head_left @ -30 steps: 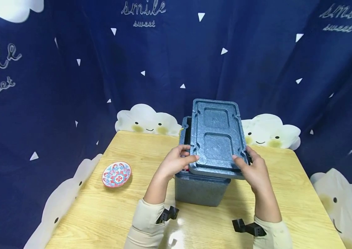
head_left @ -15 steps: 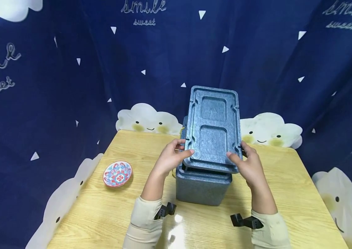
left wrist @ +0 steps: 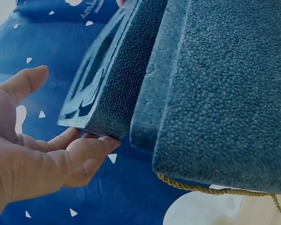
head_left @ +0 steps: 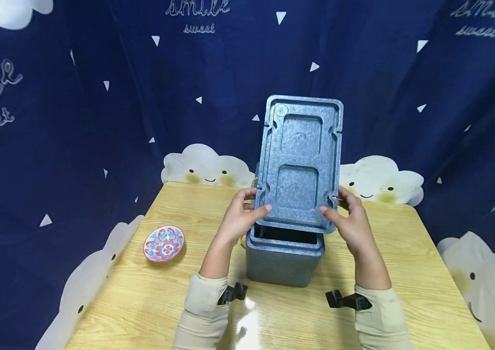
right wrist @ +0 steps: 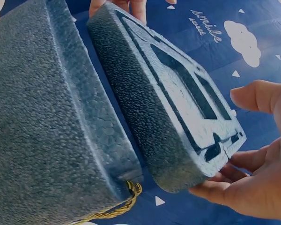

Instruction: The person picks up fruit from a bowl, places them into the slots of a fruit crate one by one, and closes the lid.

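Observation:
A blue-grey foam lid (head_left: 298,159), with two recessed panels on top, is held over a matching foam box (head_left: 282,267). Its far edge is tilted up. Dark interior shows through the near end of the box's mouth. My left hand (head_left: 240,217) holds the lid's left side, and my right hand (head_left: 353,227) holds the right side near the lower corner. In both wrist views the fingers lie along the lid's edge while the thumbs stand off it. A narrow gap separates the lid (right wrist: 136,98) from the box rim (right wrist: 96,112) in the right wrist view.
A patterned plate (head_left: 164,244) with a red rim lies at the left of the wooden table (head_left: 195,214). Yellow cord (left wrist: 196,188) hangs along the box. Behind stands a dark blue curtain (head_left: 230,68) with white cloud shapes (head_left: 205,165).
Both hands have raised the lid's far edge and moved it slightly left and away from me. The box's near rim and dark opening have come into view.

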The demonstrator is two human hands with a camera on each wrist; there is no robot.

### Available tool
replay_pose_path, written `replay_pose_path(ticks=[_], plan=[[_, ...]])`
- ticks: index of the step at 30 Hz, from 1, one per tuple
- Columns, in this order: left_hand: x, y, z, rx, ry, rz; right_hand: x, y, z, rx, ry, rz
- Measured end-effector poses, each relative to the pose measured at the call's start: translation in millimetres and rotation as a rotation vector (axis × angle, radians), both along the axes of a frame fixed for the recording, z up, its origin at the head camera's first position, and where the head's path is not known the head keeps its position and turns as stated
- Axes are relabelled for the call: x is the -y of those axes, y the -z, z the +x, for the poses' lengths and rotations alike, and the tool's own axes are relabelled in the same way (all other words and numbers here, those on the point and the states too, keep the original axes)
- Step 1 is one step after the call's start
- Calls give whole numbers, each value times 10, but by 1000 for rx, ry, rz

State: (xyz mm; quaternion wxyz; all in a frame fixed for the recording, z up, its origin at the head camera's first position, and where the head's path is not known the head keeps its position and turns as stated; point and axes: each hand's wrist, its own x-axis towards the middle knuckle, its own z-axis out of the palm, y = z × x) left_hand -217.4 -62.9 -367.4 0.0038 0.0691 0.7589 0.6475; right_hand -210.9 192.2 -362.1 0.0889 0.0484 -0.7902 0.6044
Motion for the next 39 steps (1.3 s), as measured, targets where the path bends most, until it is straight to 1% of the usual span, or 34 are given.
replay_pose_path(ticks=[6,8,13,16,18,20,24,26,30,33,39], plan=[[-2,35,-22,-59,-6,38,-30,-7,-22,-60,-24,-83],[1,42,-30,-84,-13,52,-33,-9,-24,-65,-35,-126],[11,57,-67,-141,-46,85,-25,-16,-24,-61,-76,-278],[10,43,-66,-150,-61,85,-16,-20,-21,-65,-100,-345],[7,38,-69,-151,-67,89,-9,-20,-25,-75,-114,-361],[1,38,-75,-151,-70,116,-4,-16,-35,-86,-117,-361],[-11,40,-94,-168,-71,229,2,-3,-63,-118,-74,-318],[-17,31,-92,-178,-66,292,4,1,-77,-142,-60,-319],[-28,17,-93,-206,-55,386,14,15,-97,-194,-94,-385],[-30,17,-98,-234,-58,411,23,32,-103,-209,-121,-417],[-21,14,-111,-314,-62,370,17,45,-96,-191,-127,-379]])
